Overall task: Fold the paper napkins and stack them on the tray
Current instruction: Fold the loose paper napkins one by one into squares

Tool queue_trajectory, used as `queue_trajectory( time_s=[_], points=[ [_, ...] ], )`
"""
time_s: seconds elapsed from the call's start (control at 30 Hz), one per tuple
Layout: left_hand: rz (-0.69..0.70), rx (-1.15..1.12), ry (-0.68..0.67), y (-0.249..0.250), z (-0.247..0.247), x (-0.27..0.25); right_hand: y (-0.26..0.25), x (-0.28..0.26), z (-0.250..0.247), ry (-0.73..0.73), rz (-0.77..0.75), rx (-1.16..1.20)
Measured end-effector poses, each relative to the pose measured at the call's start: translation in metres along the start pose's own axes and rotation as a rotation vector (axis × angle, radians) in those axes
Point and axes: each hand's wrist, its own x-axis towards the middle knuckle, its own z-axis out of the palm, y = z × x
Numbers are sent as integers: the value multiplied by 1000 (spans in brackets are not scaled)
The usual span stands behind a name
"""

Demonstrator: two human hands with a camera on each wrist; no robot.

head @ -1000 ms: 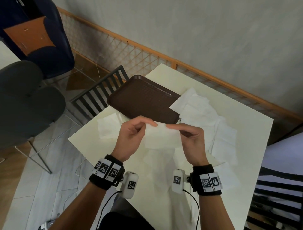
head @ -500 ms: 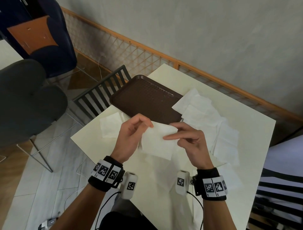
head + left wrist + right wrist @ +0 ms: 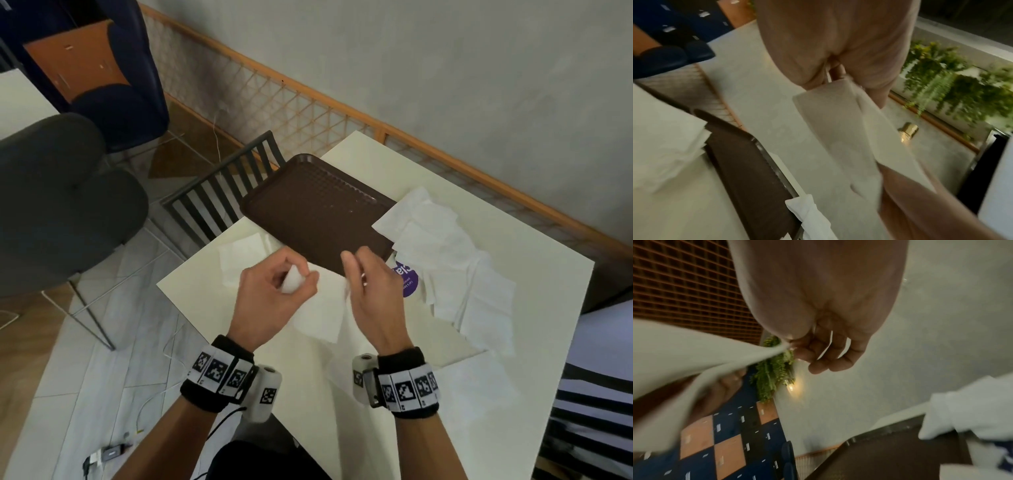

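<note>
I hold one white paper napkin [image 3: 320, 308] in the air above the near middle of the table. My left hand [image 3: 274, 294] pinches its left end [image 3: 838, 123], where the paper curls over. My right hand [image 3: 371, 291] pinches its right edge [image 3: 705, 356] between thumb and forefinger, the other fingers loosely bent. The brown tray [image 3: 318, 219] lies just beyond both hands with nothing on its ribbed floor. A loose heap of unfolded napkins [image 3: 455, 260] spreads to the right of the tray, overlapping its right corner.
Another napkin [image 3: 239, 255] lies flat left of my hands, near the table's left edge. A purple printed packet [image 3: 407, 279] shows under the heap. The cream table [image 3: 394, 411] has a slatted chair [image 3: 226, 195] at its far left and a lattice railing [image 3: 308, 106] behind.
The napkin was stretched flat between both hands; now my hands have come closer and turned, and the sheet hangs doubled below them. The purple packet has come into view.
</note>
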Motion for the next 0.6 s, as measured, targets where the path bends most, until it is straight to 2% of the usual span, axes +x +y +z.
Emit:
queue_trajectory(
  time_s=[0.07,0.13,0.17,0.23,0.37,0.5,0.6],
  points=[
    [-31,-1,73,-10,-12,4,1,5,7,32,172,176],
    [-39,31,98,-18,-21,9,-6,8,27,-27,343,444],
    [-50,22,99,-22,-25,12,-10,8,39,-58,381,514],
    [-83,-17,103,-32,-32,18,-17,10,63,-76,324,497],
    [-153,115,174,-72,-54,36,-17,19,112,-90,275,442],
    [-272,219,177,-121,-74,55,-8,37,167,-267,253,318],
    [-319,385,129,-158,-83,70,0,49,203,-398,293,191]
  ],
)
